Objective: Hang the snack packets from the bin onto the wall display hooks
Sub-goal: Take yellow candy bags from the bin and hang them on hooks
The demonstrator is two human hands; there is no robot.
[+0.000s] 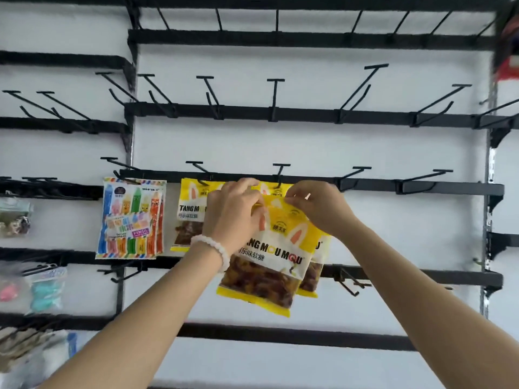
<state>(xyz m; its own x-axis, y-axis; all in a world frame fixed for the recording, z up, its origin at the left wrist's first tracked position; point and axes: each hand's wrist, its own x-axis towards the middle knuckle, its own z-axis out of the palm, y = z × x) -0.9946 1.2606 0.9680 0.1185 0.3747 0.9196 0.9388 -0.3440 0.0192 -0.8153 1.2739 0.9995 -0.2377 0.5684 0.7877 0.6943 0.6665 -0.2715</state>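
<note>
A yellow snack packet [269,265] with brown sweets showing through its window is held up in front of the wall display. My left hand [233,211] pinches its top left corner and my right hand [317,206] pinches its top right corner, just below a black hook [280,175]. Behind it another yellow packet [311,276] hangs on that hook, mostly hidden. A third yellow packet [189,214] hangs on the hook to the left. A colourful pencil-print packet [130,220] hangs further left. The bin is out of view.
Black rails [309,113] carry several bare hooks above and to the right, such as one hook [356,174] beside my right hand. Blurred packets [16,220] hang at the far left edge. A red item [509,66] shows at the top right.
</note>
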